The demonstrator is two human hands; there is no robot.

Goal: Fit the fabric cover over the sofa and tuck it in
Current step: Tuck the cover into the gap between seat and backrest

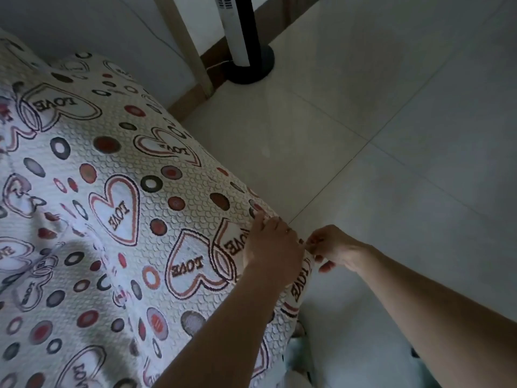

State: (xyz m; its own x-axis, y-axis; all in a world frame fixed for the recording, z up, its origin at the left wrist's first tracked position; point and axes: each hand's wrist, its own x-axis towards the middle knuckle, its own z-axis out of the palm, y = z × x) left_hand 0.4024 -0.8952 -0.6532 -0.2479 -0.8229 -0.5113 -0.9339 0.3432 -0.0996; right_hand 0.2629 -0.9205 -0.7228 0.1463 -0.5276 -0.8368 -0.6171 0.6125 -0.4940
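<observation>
Below, pale floor tiles [391, 141] border the draped cover [117, 152].

Pale tiled floor [391, 135], white tower fan [242, 37] on a round black base standing at the far side, light wooden post [190, 51] just left of it, heart-printed fabric cover [112, 191] at left.

The fabric cover [117, 169] is white, printed with red-and-black outlined "LOVE" hearts and red, grey and black ringed dots; the floor tiles [391, 135] are pale grey; the fan [243, 37] is white on a black base.
</observation>
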